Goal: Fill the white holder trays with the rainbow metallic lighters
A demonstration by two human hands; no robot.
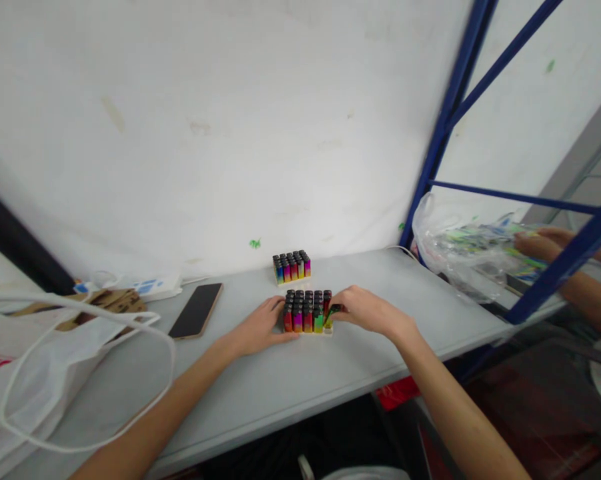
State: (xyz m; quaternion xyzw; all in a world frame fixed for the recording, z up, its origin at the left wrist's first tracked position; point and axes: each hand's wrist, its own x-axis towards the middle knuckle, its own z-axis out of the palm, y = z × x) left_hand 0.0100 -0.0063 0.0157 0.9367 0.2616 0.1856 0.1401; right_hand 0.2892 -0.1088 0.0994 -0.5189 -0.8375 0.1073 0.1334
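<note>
A tray [307, 333] packed with upright lighters [307, 313] stands on the grey table in front of me. The lighters have black tops and bodies in red, purple, orange and green. My left hand [263, 327] grips the tray's left side, thumb along the front and fingers behind. At the right front corner, my right hand [357, 308] pinches a single tilted yellow-green lighter [330, 317], its lower end at the tray's corner. The right fingers partly cover that lighter. Farther back, against the wall, sits a second block of colourful lighters [292, 267].
A dark-screened phone [197, 311] lies left of my left hand. White bags [45, 373], brown cardboard [110, 305] and a white cable [173, 363] crowd the left side. Blue rack posts [437, 140] rise at right; beyond them another person's hands [545, 243] handle plastic-wrapped items.
</note>
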